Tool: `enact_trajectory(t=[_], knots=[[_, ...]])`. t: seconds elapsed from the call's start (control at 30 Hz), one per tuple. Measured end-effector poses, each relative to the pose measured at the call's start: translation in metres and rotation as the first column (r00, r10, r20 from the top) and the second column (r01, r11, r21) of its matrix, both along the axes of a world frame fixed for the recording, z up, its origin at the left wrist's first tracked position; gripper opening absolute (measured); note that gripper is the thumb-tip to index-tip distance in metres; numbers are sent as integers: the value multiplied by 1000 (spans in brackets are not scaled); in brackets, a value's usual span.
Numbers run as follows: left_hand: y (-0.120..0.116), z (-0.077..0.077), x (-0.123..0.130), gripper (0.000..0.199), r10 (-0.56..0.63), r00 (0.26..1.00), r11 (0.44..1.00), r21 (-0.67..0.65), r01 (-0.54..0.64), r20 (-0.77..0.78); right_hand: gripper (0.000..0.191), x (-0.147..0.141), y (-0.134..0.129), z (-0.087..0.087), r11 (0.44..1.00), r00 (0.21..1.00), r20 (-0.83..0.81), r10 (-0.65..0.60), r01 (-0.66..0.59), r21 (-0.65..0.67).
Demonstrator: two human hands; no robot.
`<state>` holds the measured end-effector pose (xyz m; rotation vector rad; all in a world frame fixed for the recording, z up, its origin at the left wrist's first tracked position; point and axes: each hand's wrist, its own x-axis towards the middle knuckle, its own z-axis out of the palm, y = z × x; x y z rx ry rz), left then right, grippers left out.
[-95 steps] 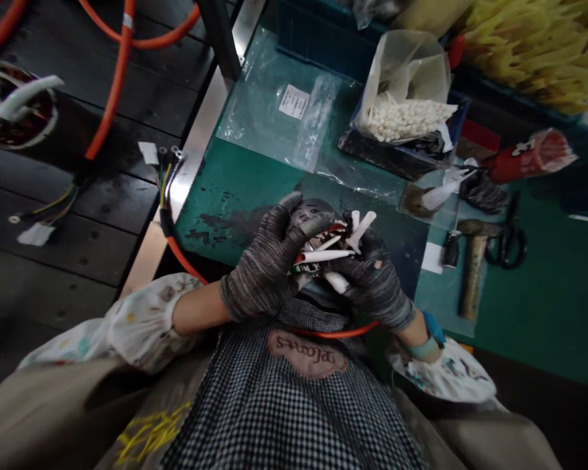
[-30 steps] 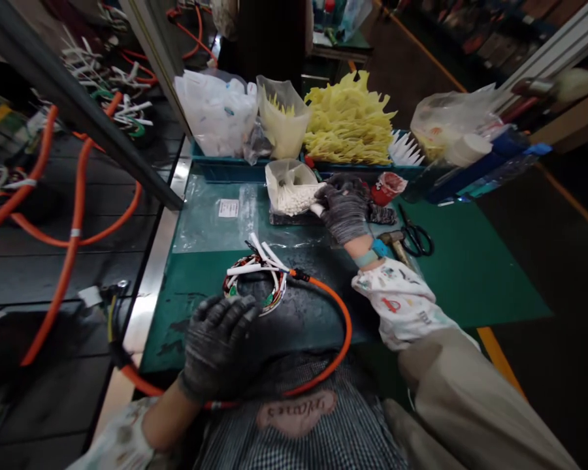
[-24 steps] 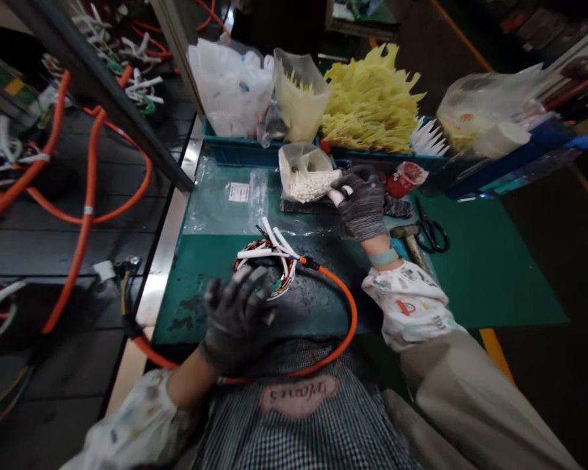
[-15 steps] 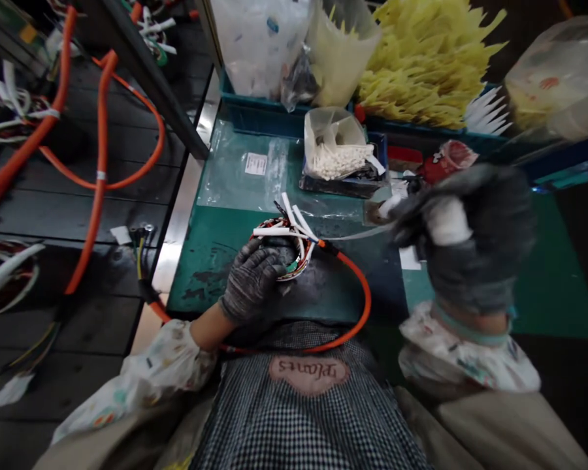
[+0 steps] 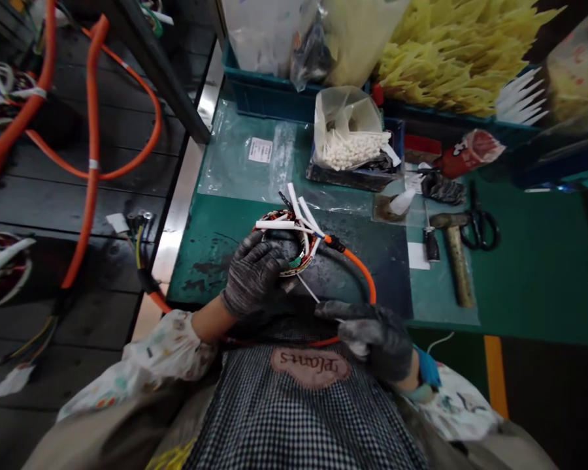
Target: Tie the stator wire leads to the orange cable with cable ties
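A motor stator (image 5: pixel 301 266) with bundled windings lies on the bench before me, with white sleeved leads (image 5: pixel 276 224) across its top. Its orange cable (image 5: pixel 360 264) loops right and back toward my apron. My left hand (image 5: pixel 252 274), in a dark grey glove, is closed over the stator's near left rim. From the stator's underside a thin white cord (image 5: pixel 308 287) runs to my right hand (image 5: pixel 372 336), also gloved. That hand is closed on the cord, low by the bench's front edge. White material shows at its fingers; its form is unclear.
Right of the stator lie a hammer (image 5: pixel 455 261), scissors (image 5: pixel 481 225) and a dark-handled tool (image 5: pixel 431 243). Behind stand a box of white pieces (image 5: pixel 345 150) and bins with yellow sleeves (image 5: pixel 451 59). Orange cables (image 5: pixel 93 130) and other stators fill the left side.
My right hand has come down and left from above the tools to the bench's front edge, bringing the white cord along. The hammer and scissors now show. My left hand stays on the stator.
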<state>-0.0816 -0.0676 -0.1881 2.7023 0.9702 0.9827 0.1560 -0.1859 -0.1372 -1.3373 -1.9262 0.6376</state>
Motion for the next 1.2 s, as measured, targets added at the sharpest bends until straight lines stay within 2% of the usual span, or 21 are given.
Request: enact_trajectory(t=[0.07, 0.13, 0.2, 0.27, 0.33, 0.37, 0.43, 0.5, 0.57, 0.63, 0.7, 0.83, 0.97, 1.07, 1.2], knots=[[1, -1, -1, 14, -12, 1000, 999, -39, 11, -20, 36, -1, 12, -10, 1000, 995, 98, 8, -10, 20], [3, -1, -2, 17, -30, 999, 998, -56, 29, -11, 31, -5, 33, -19, 997, 991, 117, -70, 64, 53], [5, 0, -2, 21, -51, 999, 998, -45, 52, 3, 28, -12, 58, -22, 989, 971, 192, -142, 132, 63], [7, 2, -2, 25, -67, 997, 997, -34, 68, 27, 34, -21, 82, -15, 986, 930, 333, -157, 164, 8], [9, 3, 0, 18, -73, 995, 997, -27, 75, 67, 36, -28, 101, -3, 985, 887, 456, -80, 141, -102], [10, 3, 0, 14, -70, 994, 997, -24, 73, 88, 33, -31, 108, 2, 981, 886, 464, -22, 109, -162], [11, 2, 1, 12, -66, 992, 998, -9, 67, 108, 25, -33, 116, 8, 974, 941, 337, 38, 41, -225], [12, 2, 2, 11, -71, 991, 997, 7, 71, 116, 24, -29, 117, 8, 978, 998, 54, 12, -1, -210], [11, 2, 3, 16, -79, 989, 997, 24, 76, 128, 29, -22, 114, 5, 973, 975, -222, 7, -58, -224], [11, 4, 4, 25, -76, 989, 997, 23, 74, 125, 28, -14, 111, 3, 949, 931, -360, 54, -160, -271], [11, 6, 3, 29, -67, 993, 998, 3, 67, 102, 19, -8, 110, 3, 930, 920, -383, 77, -205, -306], [11, 6, 3, 8, -63, 996, 998, 4, 63, 66, 10, -8, 110, 2, 956, 924, -381, -21, -92, -277], [11, 8, 3, 15, -37, 998, 999, 8, 37, 44, 10, -14, 110, -2, 959, 930, -365, -55, -52, -279], [11, 11, 4, 9, -54, 996, 999, 2, 54, 66, 11, -13, 105, -9, 965, 934, -357, -17, -79, -252], [11, 11, 4, 14, -42, 996, 999, -4, 42, 80, 11, -6, 96, -19, 967, 901, -425, 85, -178, -184]])
